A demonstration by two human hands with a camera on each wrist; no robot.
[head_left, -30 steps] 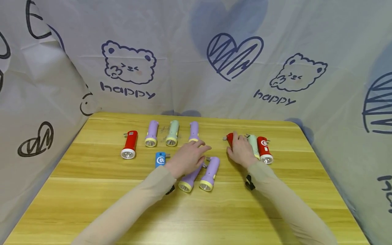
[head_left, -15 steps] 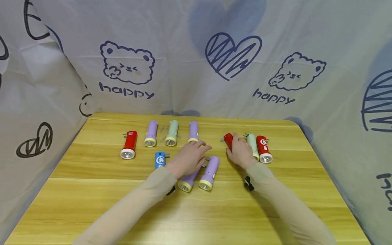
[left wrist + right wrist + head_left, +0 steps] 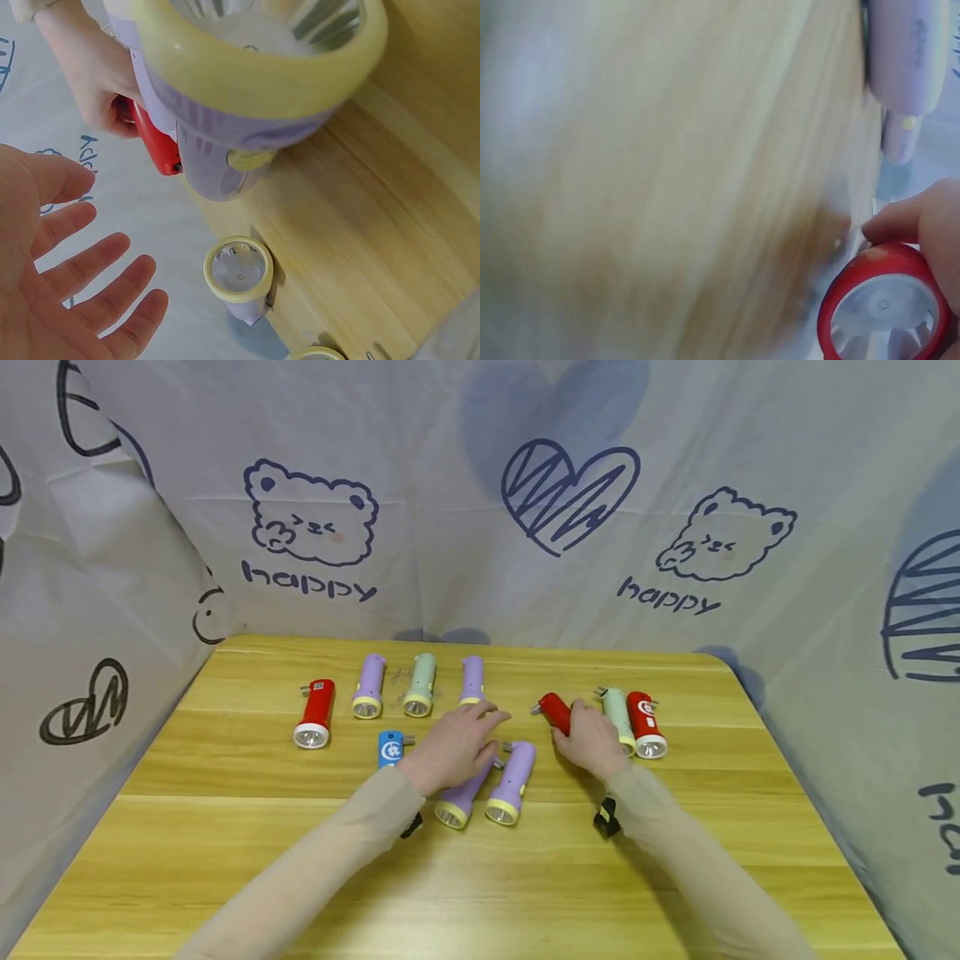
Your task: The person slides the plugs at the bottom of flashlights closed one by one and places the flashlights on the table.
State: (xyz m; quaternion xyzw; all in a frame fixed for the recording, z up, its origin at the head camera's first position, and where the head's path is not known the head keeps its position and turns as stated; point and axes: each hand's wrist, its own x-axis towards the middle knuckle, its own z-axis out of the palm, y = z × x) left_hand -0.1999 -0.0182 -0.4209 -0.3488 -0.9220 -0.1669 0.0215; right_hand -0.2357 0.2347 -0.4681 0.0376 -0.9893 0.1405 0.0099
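Red torch [image 3: 556, 712] is shifting leftward in the right hand [image 3: 590, 739].
Fingers are gripping it between the left hand [image 3: 452, 750] and a green torch [image 3: 617, 712]; whether it is clearing the tabletop [image 3: 495, 893], one cannot tell. Over a purple torch [image 3: 463, 795], the left hand is hanging with fingers spread, holding nothing. Moving the red one seems the step in hand; next is probably calling for a steady grip, clear of neighbours.

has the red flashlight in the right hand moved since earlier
Yes: in the head view, the red flashlight shifted left and nearer the camera, against the green flashlight by the right hand.
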